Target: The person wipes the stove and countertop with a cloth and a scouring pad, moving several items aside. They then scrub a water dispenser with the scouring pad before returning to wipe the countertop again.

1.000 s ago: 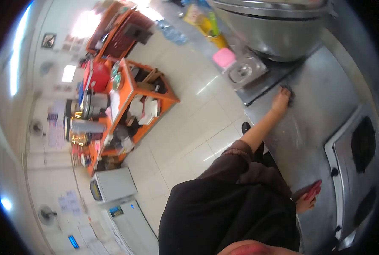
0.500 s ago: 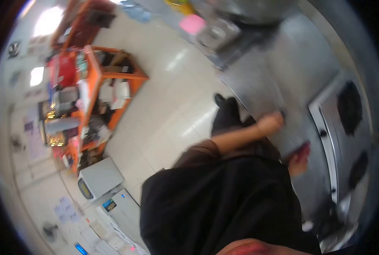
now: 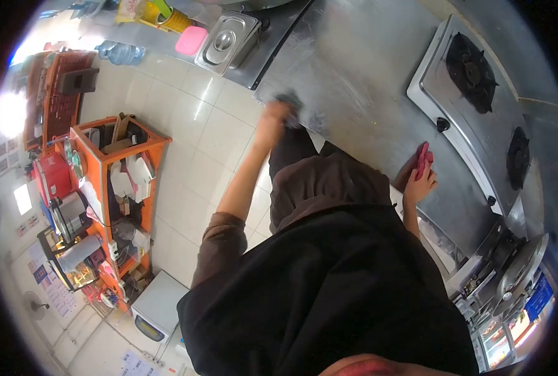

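Observation:
My left hand point(image 3: 271, 125) reaches to the near-left edge of the steel counter point(image 3: 348, 69). Its fingers are closed on a dark grey scrubber point(image 3: 291, 108), which is blurred and rests against the metal. Pale, streaky smears mark the counter around it. My right hand point(image 3: 422, 185) is farther right on the same surface, with its fingers closed around a crumpled red cloth point(image 3: 424, 156). Between that hand and the wall stands a gas stove point(image 3: 460, 125).
A lidded steel container point(image 3: 222, 44), a pink box point(image 3: 191, 41) and a yellow holder point(image 3: 177, 20) stand at the upper left. An orange shelf point(image 3: 107, 156) full of goods is on the left, beyond the tiled floor point(image 3: 191, 156). Pan lids point(image 3: 523, 266) lie at the lower right.
With the view also shifted, my left hand has moved left and forward along the counter with the scrubber, its arm stretched out farther. My right hand still holds the red cloth.

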The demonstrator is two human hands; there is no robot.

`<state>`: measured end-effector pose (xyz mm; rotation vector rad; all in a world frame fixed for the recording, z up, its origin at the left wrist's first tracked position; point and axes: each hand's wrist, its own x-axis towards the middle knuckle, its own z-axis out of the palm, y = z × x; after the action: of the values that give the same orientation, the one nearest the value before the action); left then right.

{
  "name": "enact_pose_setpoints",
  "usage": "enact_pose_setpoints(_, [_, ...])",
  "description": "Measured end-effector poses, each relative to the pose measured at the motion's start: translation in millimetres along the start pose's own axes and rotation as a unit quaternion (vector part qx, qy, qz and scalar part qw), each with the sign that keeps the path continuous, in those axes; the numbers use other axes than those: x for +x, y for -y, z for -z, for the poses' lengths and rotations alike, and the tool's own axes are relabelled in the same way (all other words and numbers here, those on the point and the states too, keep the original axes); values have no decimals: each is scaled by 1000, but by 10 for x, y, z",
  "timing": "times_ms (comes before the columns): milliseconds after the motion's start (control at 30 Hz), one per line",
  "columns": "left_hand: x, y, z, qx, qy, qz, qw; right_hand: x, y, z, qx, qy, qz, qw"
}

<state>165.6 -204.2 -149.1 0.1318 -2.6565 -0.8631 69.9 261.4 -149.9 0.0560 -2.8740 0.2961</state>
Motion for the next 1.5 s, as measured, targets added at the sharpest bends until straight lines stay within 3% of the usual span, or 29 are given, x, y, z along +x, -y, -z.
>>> enact_pose_setpoints(33, [30,239,109,-78,-27,172,982,-3,-16,-4,-2,-16,16,1000])
enact_pose_setpoints(67, [135,355,312,-124,-77,283,948,-17,-16,-1,-5,-14,13,1000])
enact_pose_setpoints(100, [228,468,509,62,-51,147,986,-17,0,-3,-8,-15,2,1000])
enact_pose_setpoints(200, [250,237,181,8,10,118,993,9,66,-21,-9,-20,-22,1000])
enact_pose_setpoints(300, [102,-686,-659,-9,160,-45,986,-24,85,-62,-10,-35,-49,998])
enact_pose_setpoints(367, [257,-1337,-943,-98,272,-158,944,-1,121,-32,-6,-46,-48,998])
enact_pose_setpoints(400, [292,-1241,-1059,-104,277,-174,939,4,143,-22,-14,-55,-61,997])
enact_pose_setpoints(467, [332,-757,-1231,-30,138,-122,982,16,123,-13,4,-59,-43,997])
enact_pose_setpoints(500, [525,-566,-904,-35,113,-32,992,12,91,-51,-2,-73,-35,997])
enact_pose_setpoints(533, [686,-121,-749,-168,100,139,971,30,94,-74,-8,-80,-52,995])
enact_pose_setpoints(567, [809,-50,-336,-2,34,139,990,9,111,-65,-1,-85,-57,995])
enact_pose_setpoints(600, [841,205,-215,73,-96,45,992,-1,116,-57,6,-91,-60,994])
enact_pose_setpoints(700, [1084,-91,-406,46,-49,30,997,13,98,-70,14,-112,-72,991])
enact_pose_setpoints(767, [1131,-879,-861,15,113,-9,993,18,84,-77,24,-119,-67,990])
enact_pose_setpoints(800, [984,-1002,-1297,46,175,-148,972,8,89,-62,24,-124,-81,989])
enact_pose_setpoints(833, [736,-1326,-1567,8,267,-187,945,13,106,-41,33,-122,-84,988])
enact_pose_setpoints(900, [721,-1775,-1445,-148,386,-347,842,16,107,-17,41,-125,-91,987])
enact_pose_setpoints(933, [849,-1683,-1476,-146,384,-356,840,31,90,-19,35,-120,-86,988])
enact_pose_setpoints(1000, [1274,-1123,-1396,-75,267,-226,934,71,94,-34,30,-121,-96,988])
enact_pose_setpoints(1033, [1599,-922,-1339,25,185,-188,964,84,100,-9,31,-115,-101,988])
enact_pose_setpoints(1100, [2080,-1178,-1025,-52,109,34,992,12,112,9,31,-102,-110,988])
enact_pose_setpoints(1133, [2144,-1183,-1190,-52,111,30,992,23,105,3,27,-91,-114,989])
enact_pose_setpoints(1200, [2087,-1241,-1619,10,141,-193,971,49,71,1,24,-79,-115,990])
enact_pose_setpoints(1233, [1897,-1478,-1724,-12,233,-252,939,53,75,-3,26,-73,-118,990])
enact_pose_setpoints(1267, [1627,-1671,-1817,-111,374,-187,902,38,82,-11,27,-66,-123,990])
enact_pose_setpoints(1333, [1146,-1906,-1821,-115,435,-416,790,42,55,-63,34,-71,-121,990])
enact_pose_setpoints(1400, [810,-1991,-1684,-131,548,-441,699,44,29,-123,39,-74,-125,989])
enact_pose_setpoints(1433, [854,-1907,-1677,-131,556,-442,692,59,28,-129,45,-83,-115,989])
enact_pose_setpoints(1500, [1001,-1549,-1601,-81,472,-378,792,-1,-5,-111,42,-77,-125,988])
